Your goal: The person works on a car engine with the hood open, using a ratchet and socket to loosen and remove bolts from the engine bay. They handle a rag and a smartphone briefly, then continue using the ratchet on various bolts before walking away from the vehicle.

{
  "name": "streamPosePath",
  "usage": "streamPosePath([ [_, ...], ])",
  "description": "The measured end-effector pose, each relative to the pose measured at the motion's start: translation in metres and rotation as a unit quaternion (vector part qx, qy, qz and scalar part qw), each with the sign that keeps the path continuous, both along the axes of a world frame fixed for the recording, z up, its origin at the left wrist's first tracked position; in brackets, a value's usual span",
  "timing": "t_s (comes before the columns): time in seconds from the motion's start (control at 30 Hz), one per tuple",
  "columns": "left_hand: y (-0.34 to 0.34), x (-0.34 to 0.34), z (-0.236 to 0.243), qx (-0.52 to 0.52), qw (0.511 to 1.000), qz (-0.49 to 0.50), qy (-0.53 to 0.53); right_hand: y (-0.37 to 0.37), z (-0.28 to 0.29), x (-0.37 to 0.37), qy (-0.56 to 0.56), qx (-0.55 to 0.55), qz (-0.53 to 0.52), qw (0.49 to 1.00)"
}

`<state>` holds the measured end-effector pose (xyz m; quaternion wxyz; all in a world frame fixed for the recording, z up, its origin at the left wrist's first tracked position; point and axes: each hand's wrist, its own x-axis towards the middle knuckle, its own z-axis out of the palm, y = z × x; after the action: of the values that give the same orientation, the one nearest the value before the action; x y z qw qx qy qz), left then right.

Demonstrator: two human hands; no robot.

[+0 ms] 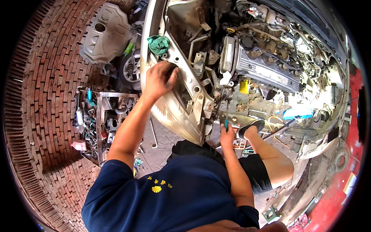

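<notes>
My left hand (160, 79) rests on the pale front body panel (177, 116) of a car, beside the metal crossbar of the opened engine bay. Its thumb stands apart from the bent fingers, and I see nothing held in it. Just beyond lies a crumpled green cloth (158, 45) on the panel. My right hand (227, 136) is low at the engine bay's near side, closed round the teal handle of what looks like a screwdriver (226, 123). Its thin shaft points away from me into the bay; where the tip ends is hard to make out.
The engine (266, 65) has a ribbed grey cover. A yellow piece (244, 86) and a blue box (297, 113) sit in the bay. On my left are a cluttered tool cart (101, 127), a wheel (132, 69), a large metal cover (106, 33) and a brick surface (50, 89).
</notes>
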<state>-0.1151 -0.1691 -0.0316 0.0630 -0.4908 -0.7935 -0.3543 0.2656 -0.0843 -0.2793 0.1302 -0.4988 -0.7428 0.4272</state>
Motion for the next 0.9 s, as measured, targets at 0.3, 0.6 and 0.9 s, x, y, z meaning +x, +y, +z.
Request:
streamPosePath([
  [0.3, -0.004, -0.004, -0.006, 0.013, 1.000, 0.003, 0.008, 0.009, 0.022, -0.006, 0.157, -0.351, -0.114, 0.916],
  [0.6, -0.008, -0.005, -0.007, -0.017, 1.000, 0.009, -0.012, 0.016, 0.077, -0.027, -0.353, 0.052, 0.217, 0.909],
  [0.9, -0.007, -0.004, -0.012, -0.011, 1.000, 0.019, 0.013, 0.016, 0.062, -0.025, -0.240, -0.019, 0.112, 0.964],
])
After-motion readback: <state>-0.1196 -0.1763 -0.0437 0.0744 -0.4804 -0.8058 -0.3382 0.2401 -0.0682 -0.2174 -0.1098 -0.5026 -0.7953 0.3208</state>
